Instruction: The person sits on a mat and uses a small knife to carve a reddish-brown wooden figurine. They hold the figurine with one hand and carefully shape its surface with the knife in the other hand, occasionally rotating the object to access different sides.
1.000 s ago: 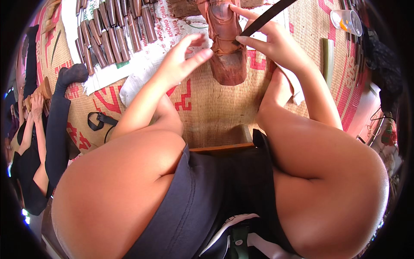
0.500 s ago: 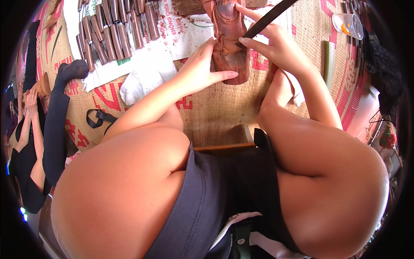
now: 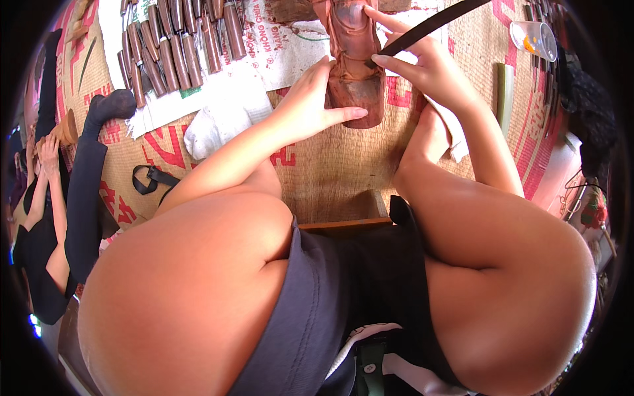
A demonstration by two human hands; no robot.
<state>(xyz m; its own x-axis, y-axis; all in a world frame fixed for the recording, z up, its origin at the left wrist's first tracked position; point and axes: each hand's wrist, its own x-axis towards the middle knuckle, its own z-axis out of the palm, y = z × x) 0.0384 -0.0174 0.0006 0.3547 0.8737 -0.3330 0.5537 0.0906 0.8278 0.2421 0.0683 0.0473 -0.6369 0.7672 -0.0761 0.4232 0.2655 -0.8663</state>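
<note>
My left hand [image 3: 323,105] curls around the near end of a reddish-brown, knobbly block [image 3: 356,99] that looks like wood, its thumb lying across the front. The block narrows at a ridged band in its middle, and its far end leaves the upper edge of the view. A long dark flat strip [image 3: 432,26] is pinched in my right hand [image 3: 422,69], its tip touching the block near that band. My right index finger rests on the block's far part. What lies under the block is mostly hidden.
Several brown handle-like pieces [image 3: 175,56] lie on a white printed sack [image 3: 264,66] at the far left. A white cloth [image 3: 218,129] is bunched near my left forearm. On the woven mat [image 3: 330,175], a clear plastic cup [image 3: 531,41] lies far right. Another person's hands [image 3: 47,155] show far left.
The strip's upper part has swung to the right and lower, and now bows slightly. The block and both hands have shifted very slightly right.
</note>
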